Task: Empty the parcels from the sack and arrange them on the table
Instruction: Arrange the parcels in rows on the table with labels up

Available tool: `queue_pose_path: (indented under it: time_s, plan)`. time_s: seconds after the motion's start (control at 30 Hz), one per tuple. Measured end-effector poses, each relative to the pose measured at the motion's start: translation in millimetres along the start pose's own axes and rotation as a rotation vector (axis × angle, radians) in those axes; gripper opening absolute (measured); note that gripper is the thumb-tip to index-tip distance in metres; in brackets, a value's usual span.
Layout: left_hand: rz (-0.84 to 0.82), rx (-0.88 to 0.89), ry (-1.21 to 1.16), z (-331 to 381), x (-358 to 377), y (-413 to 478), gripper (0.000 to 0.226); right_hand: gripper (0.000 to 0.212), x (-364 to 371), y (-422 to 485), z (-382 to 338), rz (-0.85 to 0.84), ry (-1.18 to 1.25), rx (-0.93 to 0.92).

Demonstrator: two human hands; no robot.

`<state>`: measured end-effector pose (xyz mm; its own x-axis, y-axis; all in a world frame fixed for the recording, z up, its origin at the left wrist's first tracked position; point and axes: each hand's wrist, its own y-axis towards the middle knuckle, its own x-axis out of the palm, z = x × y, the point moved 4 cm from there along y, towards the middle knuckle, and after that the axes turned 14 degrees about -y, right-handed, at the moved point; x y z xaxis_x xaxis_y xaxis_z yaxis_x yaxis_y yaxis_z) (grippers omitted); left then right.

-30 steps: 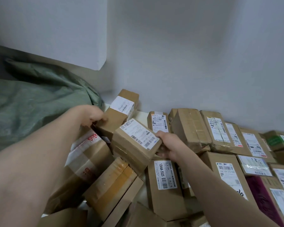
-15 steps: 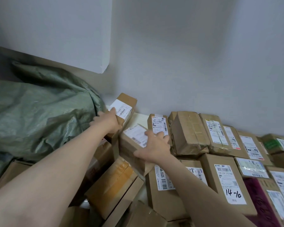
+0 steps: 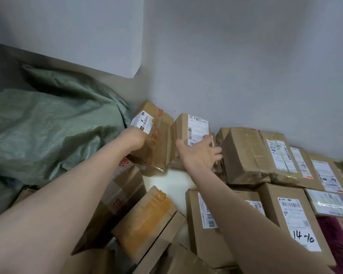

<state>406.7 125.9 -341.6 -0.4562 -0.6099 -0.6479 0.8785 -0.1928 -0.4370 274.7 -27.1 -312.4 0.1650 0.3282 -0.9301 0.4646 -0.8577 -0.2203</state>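
A crumpled green woven sack lies at the left against the wall. My left hand grips a brown parcel with red print and a white label, tilted upright by the wall. My right hand rests with spread fingers on a second labelled brown parcel, which stands on end beside the first and touches it. A row of labelled cardboard parcels runs to the right along the wall. The fingers of my left hand are hidden behind the parcel.
A bare strip of white table shows between the parcels. Loose boxes lie in a heap at the lower left, one with orange tape. A box marked 14-10 and a purple parcel fill the right. A white block juts from the wall above.
Both hands have carried their parcels away from me to the wall. The two boxes now stand on end side by side, and the table strip where they lay shows.
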Motion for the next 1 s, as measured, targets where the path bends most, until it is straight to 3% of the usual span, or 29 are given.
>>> queue_pose_path:
  time_s: [0.17,0.43,0.6,0.73,0.83,0.93,1.0]
  plan:
    - [0.041,-0.005,0.110,-5.2,5.7,-0.9,0.076,0.080,-1.1,1.1,-3.6,0.113,-0.069,-0.037]
    - [0.106,-0.072,0.207,-4.3,13.1,0.3,0.056,0.089,12.8,-1.3,-28.8,0.005,-0.055,-0.102]
    - [0.074,-0.103,0.300,-8.7,15.2,2.6,0.070,0.094,37.4,6.9,-36.3,-0.097,0.010,-0.051]
    - [-0.007,-0.044,0.343,-9.0,18.5,5.2,0.083,0.071,52.5,15.8,-24.6,0.057,0.096,-0.110]
    - [-0.037,-0.030,0.399,-8.8,18.7,4.6,0.085,0.056,57.1,16.9,-16.1,0.135,0.006,-0.178]
    - [-0.002,-0.075,0.429,-5.5,23.0,0.1,0.089,0.045,54.0,19.3,-1.8,0.235,-0.060,-0.189]
    - [0.061,-0.003,0.447,3.4,30.4,-5.7,0.084,0.043,53.1,23.4,14.7,0.223,-0.156,-0.168]
